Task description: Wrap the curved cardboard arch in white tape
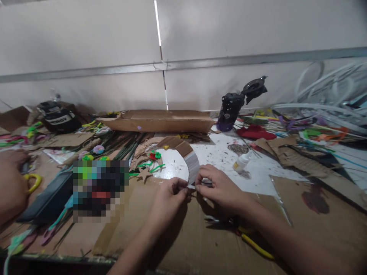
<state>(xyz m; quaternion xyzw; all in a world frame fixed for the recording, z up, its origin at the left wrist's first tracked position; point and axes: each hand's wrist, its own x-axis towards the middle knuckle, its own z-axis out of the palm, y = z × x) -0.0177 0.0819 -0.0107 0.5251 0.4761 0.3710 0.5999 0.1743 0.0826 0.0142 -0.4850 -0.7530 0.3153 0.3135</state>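
Observation:
A curved cardboard ring (178,146) stands in front of me, its right part covered by a white ribbed strip (193,165). My left hand (169,198) pinches the lower white end of the ring. Close by on the right, my right hand (219,188) has its fingertips closed on the same white end; the exact grip is partly hidden. Beneath my right hand lie scissors with yellow handles (258,246), partly covered. A small white glue bottle (241,162) stands beyond that hand. Left of the ring are a cardboard star (144,174) and red and green fuzzy pieces (155,155).
A long open cardboard box (163,121) lies along the wall. Behind on the right is a dark tumbler (230,110) with its lid raised. Another person's hand (13,183) is at far left, near yellow scissor handles (33,182). Cardboard sheets (323,202) cover the table.

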